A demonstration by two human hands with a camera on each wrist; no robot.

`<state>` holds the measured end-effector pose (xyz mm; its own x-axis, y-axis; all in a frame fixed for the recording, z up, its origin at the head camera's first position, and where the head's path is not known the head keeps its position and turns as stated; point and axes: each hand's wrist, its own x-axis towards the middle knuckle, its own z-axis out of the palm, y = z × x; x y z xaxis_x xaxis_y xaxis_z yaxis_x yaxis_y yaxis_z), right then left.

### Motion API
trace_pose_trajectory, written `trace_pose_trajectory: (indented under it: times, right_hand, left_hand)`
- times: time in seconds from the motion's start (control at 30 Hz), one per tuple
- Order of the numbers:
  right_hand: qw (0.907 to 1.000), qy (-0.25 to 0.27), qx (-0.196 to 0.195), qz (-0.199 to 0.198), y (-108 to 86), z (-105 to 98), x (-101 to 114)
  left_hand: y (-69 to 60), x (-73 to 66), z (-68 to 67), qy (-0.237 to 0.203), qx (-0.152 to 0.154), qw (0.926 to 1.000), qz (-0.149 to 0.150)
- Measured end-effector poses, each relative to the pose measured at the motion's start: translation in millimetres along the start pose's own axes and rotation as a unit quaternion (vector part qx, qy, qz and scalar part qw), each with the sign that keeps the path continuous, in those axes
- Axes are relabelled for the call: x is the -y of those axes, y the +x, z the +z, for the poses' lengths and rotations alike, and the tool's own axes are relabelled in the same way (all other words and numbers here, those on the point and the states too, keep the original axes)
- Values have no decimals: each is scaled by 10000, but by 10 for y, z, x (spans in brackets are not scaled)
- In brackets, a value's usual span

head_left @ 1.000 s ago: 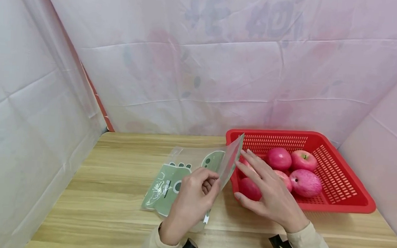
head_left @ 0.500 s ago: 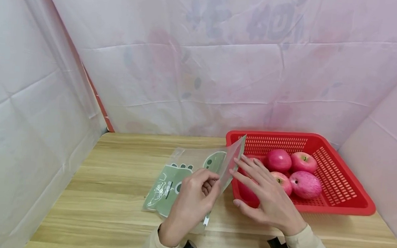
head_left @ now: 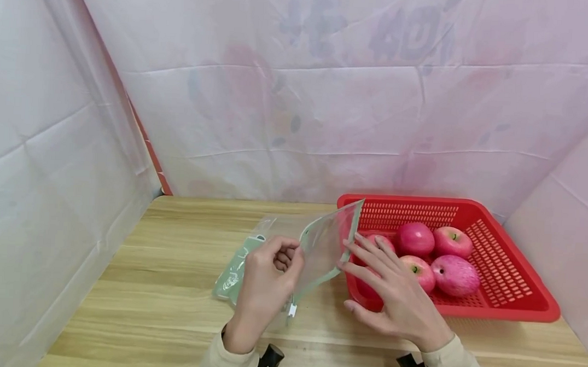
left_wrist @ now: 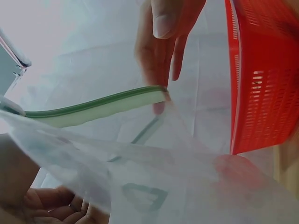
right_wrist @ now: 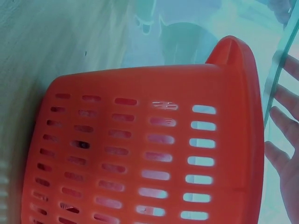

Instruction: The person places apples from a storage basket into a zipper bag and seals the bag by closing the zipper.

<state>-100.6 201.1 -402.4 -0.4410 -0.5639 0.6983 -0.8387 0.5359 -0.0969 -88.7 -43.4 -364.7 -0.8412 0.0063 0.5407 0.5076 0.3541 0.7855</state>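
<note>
1. Pale pink-and-white cloth (head_left: 277, 111) hangs behind the wooden table (head_left: 147, 264) and along both its sides; I monitor from a distance through the head and wrist views.
2. Bag position: the clear zip bag (head_left: 320, 264) with green trim is at the middle of the table, left of the red basket (head_left: 505, 314). Its raised mouth faces the table's right edge and overlaps the basket's left rim in the head view; I cannot confirm contact.
3. Left hand (head_left: 265, 283): fingers curled, thumb and fingertips pinching the near layer of the bag at its mouth.
4. Right hand (head_left: 397, 292): fingers spread and nearly straight, fingertips touching the far layer at its green strip (head_left: 355, 224).
5. Work done: the two layers stand apart, so I judge the unsealing complete. The white slider (head_left: 292, 310) sits at the mouth's near end, toward the table's front edge.
6. Work left: I judge the widening of the mouth to be in hand and short of full spread.
7. Bag contents: I detect nothing inside; the printed lower part is partly covered by the left hand.
8. Basket contents: the basket stands toward the table's back right corner. I count at least five apples (head_left: 455, 275) in it, some partly hidden by the right hand; its right side is bare.
</note>
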Motion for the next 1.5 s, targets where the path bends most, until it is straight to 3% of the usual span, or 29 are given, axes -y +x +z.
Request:
trace_pose_trajectory:
  times: [0.23, 0.37, 0.83, 1.2, 1.5]
  right_hand:
    - [9999, 31, 102, -19, -10, 35, 24]
    - [9999, 29, 125, -36, -9, 49, 28]
    - [9999, -53, 152, -38, -14, 66, 29]
    - [9997, -108, 210, -44, -21, 70, 32]
    - [9995, -77, 318, 54, -39, 61, 6]
  left_hand:
    - [40, 10, -61, 136, 6, 9986, -517]
    - [64, 32, -111, 212, -37, 9984, -520]
    - [121, 129, -350, 200, -655, 9956, -640]
    - [157, 168, -478, 89, -878, 9909, -1015]
    - [180, 201, -541, -27, -1221, 9880, -949]
